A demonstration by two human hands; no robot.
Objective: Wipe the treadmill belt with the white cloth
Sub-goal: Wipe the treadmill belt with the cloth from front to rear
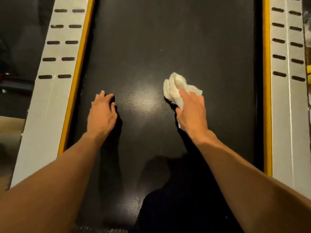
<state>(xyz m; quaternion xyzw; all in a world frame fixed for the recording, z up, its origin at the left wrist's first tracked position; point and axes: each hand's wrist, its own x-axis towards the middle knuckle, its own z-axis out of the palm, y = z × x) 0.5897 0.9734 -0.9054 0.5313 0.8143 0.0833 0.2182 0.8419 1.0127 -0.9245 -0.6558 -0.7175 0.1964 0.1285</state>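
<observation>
The black treadmill belt [168,39] fills the middle of the view, with a bright patch of reflected light between my hands. My right hand [191,111] lies on the belt right of centre and grips a bunched white cloth [178,86], which sticks out past my fingers and touches the belt. My left hand [101,113] rests on the belt left of centre, its fingers bent down onto the surface and holding nothing.
Yellow strips [75,78] edge the belt on both sides. Beyond them run pale side rails with dark slots, the left rail [50,98] and the right rail [286,98]. Dark floor lies at the far left.
</observation>
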